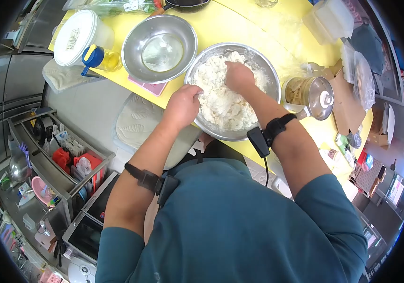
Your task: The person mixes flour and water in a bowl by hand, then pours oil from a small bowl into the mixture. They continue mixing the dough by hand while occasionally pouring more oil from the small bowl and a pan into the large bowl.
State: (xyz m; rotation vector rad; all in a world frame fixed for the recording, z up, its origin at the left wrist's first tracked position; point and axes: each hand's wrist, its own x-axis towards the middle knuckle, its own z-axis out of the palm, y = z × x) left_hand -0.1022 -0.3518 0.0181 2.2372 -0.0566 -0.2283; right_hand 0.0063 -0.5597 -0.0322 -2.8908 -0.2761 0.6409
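A steel bowl (275, 89) on the yellow table holds lumpy white dough (228, 111) with loose flour around it. My right hand (239, 77) is in the dough at the upper part of the bowl, its fingers bent down and partly hidden in it. At the bowl's left rim is my left hand (183, 106), its fingers curled and the thumb pressed against them at the edge. A second steel bowl (133, 35) with some clear liquid in it stands to the left, partly over a pink flat object (152, 88).
Left on the table (232, 21) are a white-lidded tub (72, 40) and a blue-capped bottle (103, 59) of yellow liquid. A pot with a glass lid (321, 98) stands right of the dough bowl, near cardboard (346, 101). A pan (185, 4) lies at the back.
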